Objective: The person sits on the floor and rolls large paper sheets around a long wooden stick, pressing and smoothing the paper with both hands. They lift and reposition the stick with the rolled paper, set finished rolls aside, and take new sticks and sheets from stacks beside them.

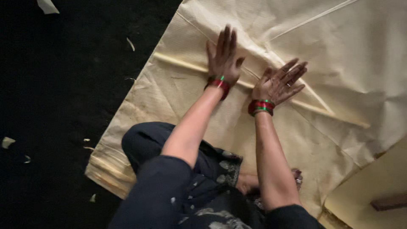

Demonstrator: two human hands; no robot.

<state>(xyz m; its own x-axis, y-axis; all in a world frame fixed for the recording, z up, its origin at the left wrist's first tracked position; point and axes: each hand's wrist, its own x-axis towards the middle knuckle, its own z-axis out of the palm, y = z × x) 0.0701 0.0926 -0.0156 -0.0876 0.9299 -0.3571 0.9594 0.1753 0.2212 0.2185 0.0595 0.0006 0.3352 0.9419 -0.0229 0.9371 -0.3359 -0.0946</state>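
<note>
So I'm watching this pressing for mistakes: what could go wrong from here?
The left hand and right hand press flat on the cream sheet along a raised fold; uneven pressure may set the crease crooked. The knee rests on the sheet and could wrinkle it. Scraps on the dark floor might slip underneath.

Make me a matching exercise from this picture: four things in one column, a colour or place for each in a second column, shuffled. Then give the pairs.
1. left hand
2. right hand
3. bangles
4. paper scraps

A. red and green, on both wrists
B. flat on the cream sheet, fingers pointing up the picture
C. scattered on the dark floor
D. pressed on the sheet's long crease, wearing a ring

Pairs: 1-B, 2-D, 3-A, 4-C
</note>
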